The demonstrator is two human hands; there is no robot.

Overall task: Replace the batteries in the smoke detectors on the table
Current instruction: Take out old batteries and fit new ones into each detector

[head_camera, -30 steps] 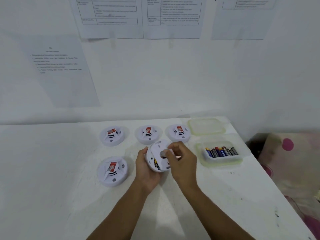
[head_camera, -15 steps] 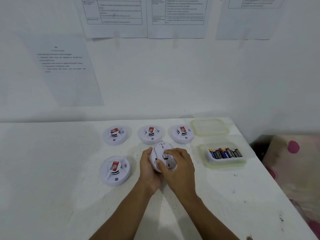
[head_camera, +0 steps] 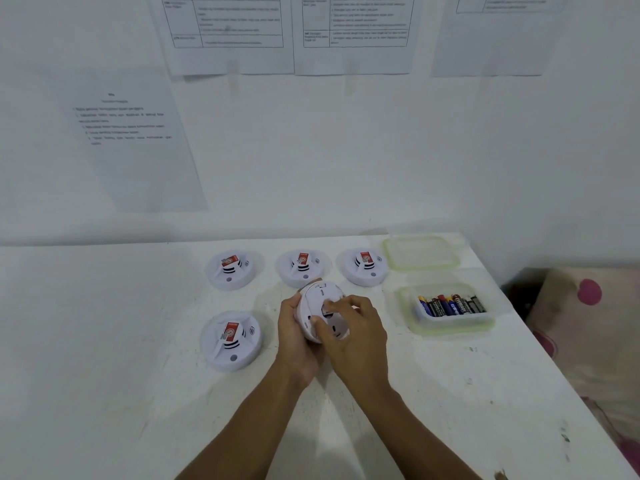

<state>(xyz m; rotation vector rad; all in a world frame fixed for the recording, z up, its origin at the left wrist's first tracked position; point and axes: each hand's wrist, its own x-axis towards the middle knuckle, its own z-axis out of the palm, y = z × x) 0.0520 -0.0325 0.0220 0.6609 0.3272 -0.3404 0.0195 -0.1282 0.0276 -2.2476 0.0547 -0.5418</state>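
Detector in hand [head_camera: 320,306]: held up off the table [head_camera: 104,358] on its edge, with its flat back toward the camera. It sits just in front of the back-middle detector [head_camera: 303,268]. The tilt probably brings the battery bay within reach.
Left hand [head_camera: 294,337]: fingers curled round the left rim, cradling the body from behind to steady it.
Right hand [head_camera: 356,337]: thumb and bent fingers grip the back face. It is likely working a cover or a cell, but what lies under the fingertips is hidden.
Back row: back-left detector [head_camera: 231,270], the back-middle one and back-right detector [head_camera: 365,266] lie face up along the far edge, each showing a red label.
Front-left detector [head_camera: 231,341]: lies alone, face up, left of the hands.
Box [head_camera: 450,323]: open near the right edge, just right of the hands, so the batteries [head_camera: 450,304] are an easy reach.
Lid [head_camera: 420,252]: lies flat at the far right corner, behind the box and out of the way.
Wall sheets [head_camera: 228,29]: printed pages, too blurred to read.
Progress: this looks like an early stage, with four units untouched on the table.
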